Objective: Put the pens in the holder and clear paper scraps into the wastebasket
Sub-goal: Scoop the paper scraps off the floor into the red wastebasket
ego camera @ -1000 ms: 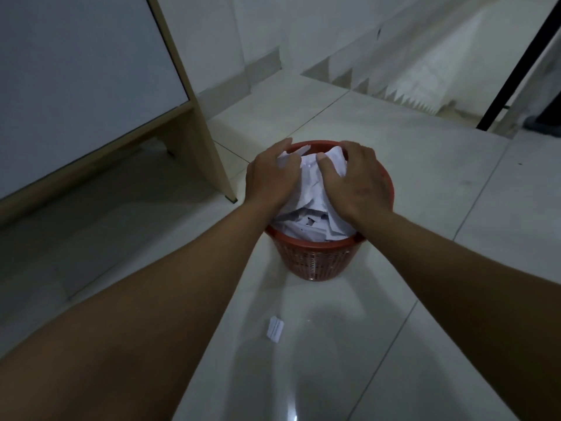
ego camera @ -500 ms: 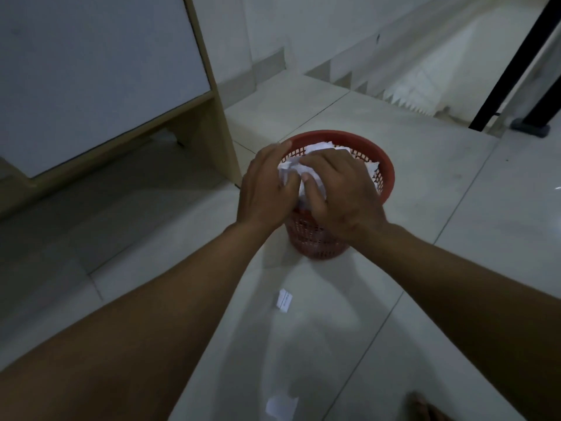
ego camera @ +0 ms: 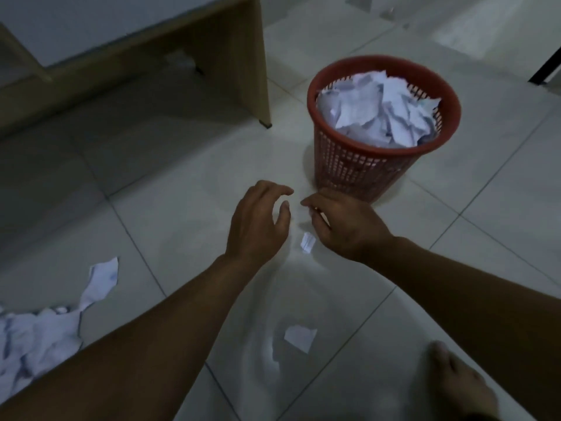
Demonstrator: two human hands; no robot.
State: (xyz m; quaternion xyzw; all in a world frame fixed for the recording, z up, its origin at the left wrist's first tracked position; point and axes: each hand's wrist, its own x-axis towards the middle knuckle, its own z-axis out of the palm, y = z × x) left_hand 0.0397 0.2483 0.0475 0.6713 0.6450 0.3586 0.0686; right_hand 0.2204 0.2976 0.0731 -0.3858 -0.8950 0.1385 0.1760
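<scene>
A red mesh wastebasket (ego camera: 358,168) stands on the tiled floor, filled to the rim with crumpled white paper (ego camera: 379,110). In front of it hover my left hand (ego camera: 258,223) and my right hand (ego camera: 346,223), both empty with fingers spread. A small paper scrap (ego camera: 307,242) lies on the floor between them, just under my right thumb. Another scrap (ego camera: 299,337) lies nearer to me. A heap of torn paper (ego camera: 39,332) spreads at the lower left. No pens or holder are in view.
A wooden desk leg and panel (ego camera: 243,65) stand left of the basket. My bare foot (ego camera: 458,381) rests on the tiles at the lower right. A dark post base (ego camera: 546,68) shows at the far right edge.
Both hands have left the paper in the basket and dropped to the floor in front of it. The view has tilted down, revealing more scraps at the left.
</scene>
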